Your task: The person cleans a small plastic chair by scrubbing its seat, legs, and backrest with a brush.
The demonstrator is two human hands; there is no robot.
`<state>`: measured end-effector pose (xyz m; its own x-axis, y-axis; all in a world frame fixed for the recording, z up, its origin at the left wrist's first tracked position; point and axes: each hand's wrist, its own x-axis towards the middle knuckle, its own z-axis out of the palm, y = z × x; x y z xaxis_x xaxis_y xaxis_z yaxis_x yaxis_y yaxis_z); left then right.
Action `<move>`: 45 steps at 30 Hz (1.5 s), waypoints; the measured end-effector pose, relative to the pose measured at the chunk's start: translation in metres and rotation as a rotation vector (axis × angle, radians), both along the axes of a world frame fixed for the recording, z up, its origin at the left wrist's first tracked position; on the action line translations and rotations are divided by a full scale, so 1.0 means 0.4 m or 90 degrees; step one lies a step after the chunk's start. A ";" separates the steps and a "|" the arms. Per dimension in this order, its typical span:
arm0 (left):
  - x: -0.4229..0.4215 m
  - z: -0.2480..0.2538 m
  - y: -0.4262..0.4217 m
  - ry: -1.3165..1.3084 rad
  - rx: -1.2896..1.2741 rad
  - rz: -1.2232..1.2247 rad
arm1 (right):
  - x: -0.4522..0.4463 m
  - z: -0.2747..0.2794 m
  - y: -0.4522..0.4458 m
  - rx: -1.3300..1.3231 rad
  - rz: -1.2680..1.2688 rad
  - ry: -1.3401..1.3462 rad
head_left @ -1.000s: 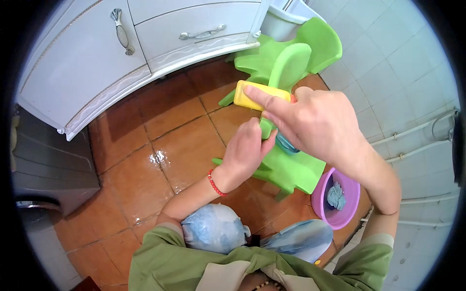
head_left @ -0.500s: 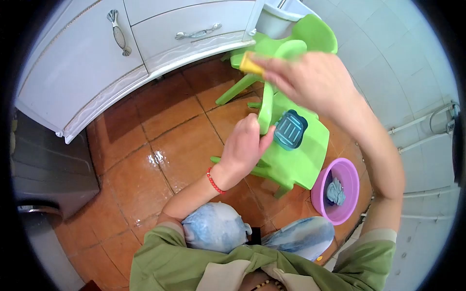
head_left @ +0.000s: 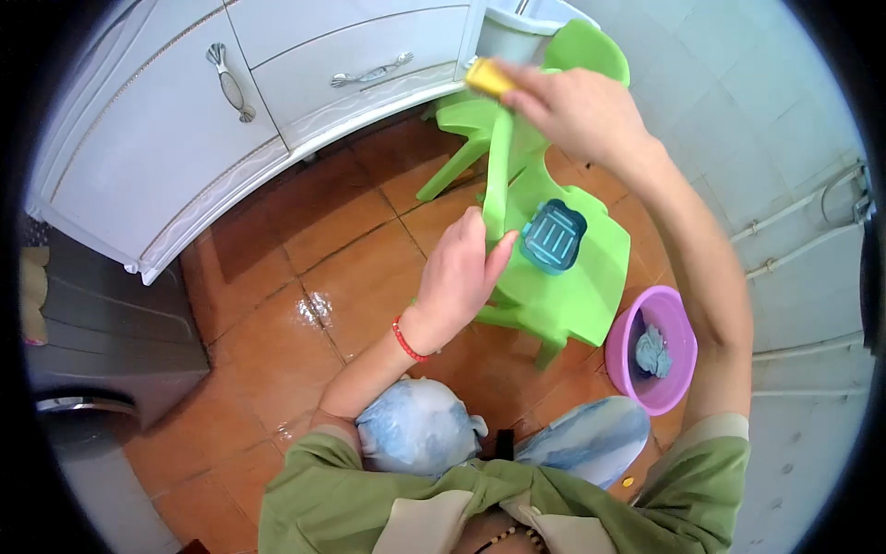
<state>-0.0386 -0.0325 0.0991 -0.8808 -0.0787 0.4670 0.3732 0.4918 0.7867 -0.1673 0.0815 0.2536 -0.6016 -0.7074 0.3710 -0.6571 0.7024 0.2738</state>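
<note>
A small green plastic chair (head_left: 581, 286) stands in front of me, its backrest seen edge-on. My left hand (head_left: 461, 268), with a red bead bracelet at the wrist, is closed on the near end of that backrest. At the backrest's far end, my right hand (head_left: 577, 111) grips a small yellow block (head_left: 489, 78). Blur hides whether the block is a sponge, soap or a brush, and I cannot tell whether it touches the chair. On the seat lies a teal slotted soap dish (head_left: 554, 236), close to my left thumb.
Behind stands a second green chair (head_left: 586, 51), near a white tub (head_left: 517, 35). A pink basin (head_left: 678, 392) with a grey-blue cloth (head_left: 652, 353) sits right on the tiled floor (head_left: 369, 277). White cabinets (head_left: 166, 138) and a grey appliance (head_left: 120, 314) line the left. Pipes run along the right wall.
My right hand has moved up and slightly left with the yellow block, toward the backrest's far end. My left hand keeps its hold on the chair. The camera view has shifted slightly.
</note>
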 end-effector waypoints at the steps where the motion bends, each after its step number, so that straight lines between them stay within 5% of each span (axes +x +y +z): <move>1: 0.007 0.002 -0.005 -0.025 0.011 -0.019 | 0.003 -0.004 0.021 -0.087 -0.023 -0.044; 4: 0.025 0.039 -0.026 -0.128 0.083 -0.054 | 0.001 -0.022 0.101 -0.341 -0.039 -0.222; 8: 0.012 0.084 -0.025 -0.026 0.207 -0.060 | 0.073 -0.079 0.168 -0.522 0.032 -0.471; 14: 0.006 0.093 -0.017 0.000 0.234 -0.019 | 0.171 -0.029 0.114 -0.272 0.106 -0.452; 18: -0.003 0.093 -0.014 0.028 0.227 -0.009 | 0.119 -0.046 0.084 -0.069 0.069 -0.218; 26: -0.001 0.090 -0.024 0.026 0.192 -0.009 | 0.168 -0.061 0.102 -0.151 0.149 -0.206; 30: -0.001 0.088 -0.021 0.036 0.172 0.001 | 0.097 -0.026 0.081 -0.142 -0.024 -0.247; 38: -0.002 0.081 -0.015 0.080 0.146 0.030 | 0.182 -0.046 0.106 -0.119 0.109 -0.210; 45: 0.012 0.098 -0.025 0.014 0.129 0.032 | 0.037 -0.054 0.057 -0.185 0.007 -0.138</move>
